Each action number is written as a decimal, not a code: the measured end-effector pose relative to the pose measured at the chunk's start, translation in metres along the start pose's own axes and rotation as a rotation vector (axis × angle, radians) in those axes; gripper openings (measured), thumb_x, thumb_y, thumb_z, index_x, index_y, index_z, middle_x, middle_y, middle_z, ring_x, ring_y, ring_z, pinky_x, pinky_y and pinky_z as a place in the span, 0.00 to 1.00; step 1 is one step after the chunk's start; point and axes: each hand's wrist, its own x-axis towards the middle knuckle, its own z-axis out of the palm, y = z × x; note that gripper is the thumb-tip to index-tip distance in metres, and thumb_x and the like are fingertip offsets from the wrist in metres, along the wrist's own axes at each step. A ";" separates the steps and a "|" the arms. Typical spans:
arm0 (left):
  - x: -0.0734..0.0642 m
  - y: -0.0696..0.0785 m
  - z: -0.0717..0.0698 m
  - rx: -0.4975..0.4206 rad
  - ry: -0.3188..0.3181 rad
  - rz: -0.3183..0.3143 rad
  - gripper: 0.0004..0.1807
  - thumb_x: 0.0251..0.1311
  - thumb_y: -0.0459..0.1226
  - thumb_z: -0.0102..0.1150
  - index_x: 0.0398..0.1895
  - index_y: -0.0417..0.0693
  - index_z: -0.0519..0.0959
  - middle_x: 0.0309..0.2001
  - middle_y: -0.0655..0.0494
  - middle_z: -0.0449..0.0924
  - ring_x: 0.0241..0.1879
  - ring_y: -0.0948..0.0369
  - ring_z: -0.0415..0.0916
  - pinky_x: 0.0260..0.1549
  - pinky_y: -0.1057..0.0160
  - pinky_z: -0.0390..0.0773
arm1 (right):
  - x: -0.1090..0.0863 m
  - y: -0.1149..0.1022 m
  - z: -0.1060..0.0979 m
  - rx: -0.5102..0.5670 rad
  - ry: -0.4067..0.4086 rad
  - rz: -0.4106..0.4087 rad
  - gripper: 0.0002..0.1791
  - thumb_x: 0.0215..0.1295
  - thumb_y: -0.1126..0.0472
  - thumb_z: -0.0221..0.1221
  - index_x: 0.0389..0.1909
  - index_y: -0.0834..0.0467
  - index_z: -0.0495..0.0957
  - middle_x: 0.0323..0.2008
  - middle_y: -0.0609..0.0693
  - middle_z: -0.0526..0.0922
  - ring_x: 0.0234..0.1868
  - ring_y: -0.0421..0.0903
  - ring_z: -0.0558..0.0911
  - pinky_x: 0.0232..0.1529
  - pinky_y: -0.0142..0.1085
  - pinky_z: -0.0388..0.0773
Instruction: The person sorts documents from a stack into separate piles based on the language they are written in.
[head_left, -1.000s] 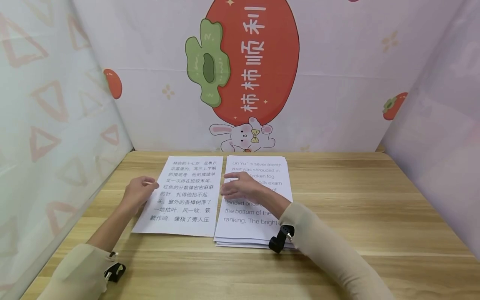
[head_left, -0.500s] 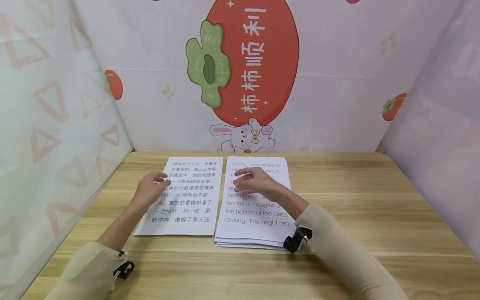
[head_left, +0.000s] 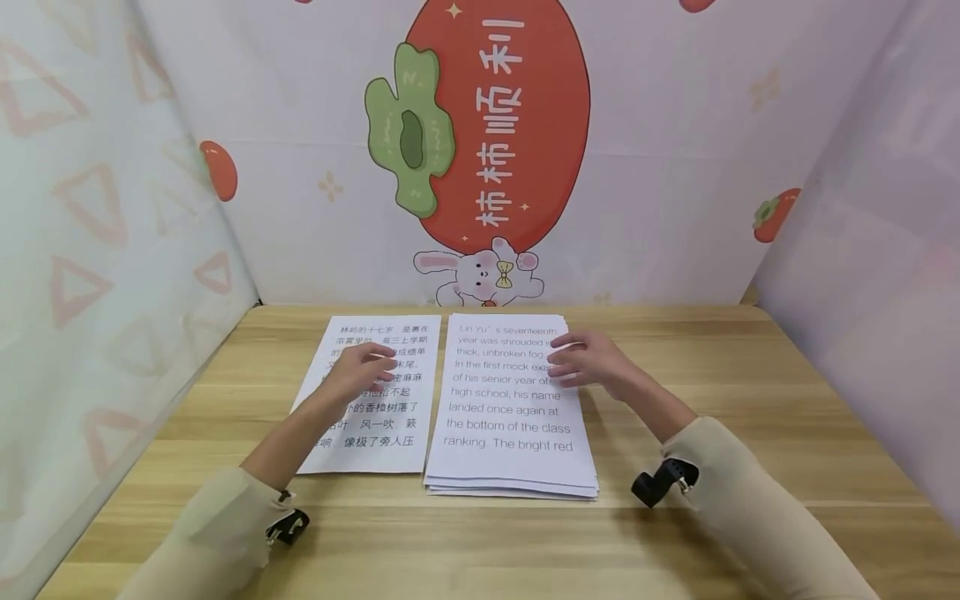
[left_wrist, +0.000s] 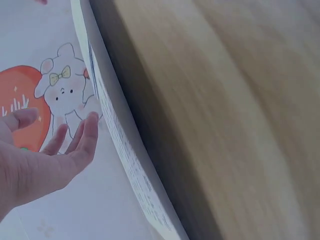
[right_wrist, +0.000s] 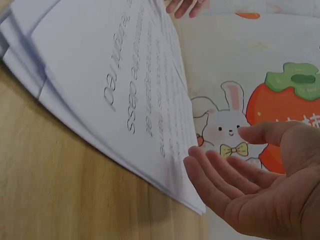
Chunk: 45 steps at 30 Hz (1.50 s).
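And here's my wooden table [head_left: 750, 392], stretching beneath the left hand [head_left: 356, 372] and the right hand [head_left: 592, 360]! Next in size, the stack of English pages [head_left: 502, 408] lies just inward of the right hand, fingertips overlapping its edge; contact, I can't tell. Chinese-printed paper [head_left: 401, 408] sits right under the left hand, beside that stack. Both hands, I see, are empty, thumbs wide of loosely bent fingers. Smallest: a black wrist device [head_left: 665, 482] behind the right hand.

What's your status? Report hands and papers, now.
Left hand empty, above left paper. Right hand empty, by right edge of stack. Left paper beside stack. No obstruction seen.
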 end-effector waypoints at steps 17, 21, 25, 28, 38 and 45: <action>0.019 0.010 0.032 -0.129 -0.116 -0.046 0.24 0.72 0.33 0.54 0.68 0.31 0.71 0.55 0.35 0.80 0.44 0.53 0.86 0.49 0.60 0.88 | -0.013 0.022 -0.039 0.007 0.091 0.104 0.29 0.73 0.67 0.59 0.69 0.76 0.63 0.49 0.69 0.86 0.38 0.49 0.91 0.43 0.41 0.90; 0.019 0.012 0.034 -0.152 -0.140 -0.050 0.25 0.73 0.34 0.53 0.69 0.30 0.69 0.57 0.34 0.79 0.46 0.52 0.86 0.50 0.59 0.88 | -0.012 0.025 -0.039 0.061 0.060 0.124 0.30 0.73 0.68 0.59 0.70 0.77 0.62 0.50 0.69 0.85 0.38 0.51 0.91 0.44 0.43 0.90; 0.019 0.015 0.035 -0.163 -0.158 -0.069 0.25 0.75 0.34 0.52 0.70 0.31 0.68 0.59 0.33 0.78 0.47 0.51 0.87 0.50 0.60 0.88 | -0.012 0.029 -0.039 0.096 0.034 0.137 0.30 0.74 0.68 0.59 0.70 0.77 0.61 0.50 0.68 0.85 0.40 0.51 0.91 0.45 0.45 0.90; 0.020 0.017 0.036 -0.175 -0.168 -0.083 0.24 0.78 0.35 0.50 0.71 0.31 0.67 0.61 0.31 0.76 0.48 0.50 0.86 0.50 0.60 0.88 | -0.012 0.031 -0.038 0.119 0.023 0.137 0.30 0.74 0.68 0.59 0.70 0.77 0.60 0.50 0.66 0.85 0.41 0.52 0.91 0.47 0.45 0.90; 0.022 0.021 0.039 -0.247 -0.199 -0.122 0.27 0.78 0.37 0.51 0.73 0.31 0.64 0.64 0.28 0.73 0.50 0.46 0.86 0.50 0.57 0.88 | -0.013 0.032 -0.039 0.154 0.000 0.131 0.30 0.75 0.68 0.58 0.71 0.77 0.60 0.45 0.62 0.88 0.43 0.54 0.91 0.48 0.45 0.89; 0.022 0.023 0.041 -0.251 -0.206 -0.132 0.27 0.78 0.37 0.51 0.73 0.32 0.64 0.63 0.29 0.74 0.52 0.45 0.85 0.49 0.57 0.88 | -0.015 0.032 -0.037 0.173 -0.004 0.136 0.30 0.75 0.68 0.57 0.71 0.77 0.59 0.47 0.63 0.88 0.44 0.54 0.90 0.49 0.46 0.89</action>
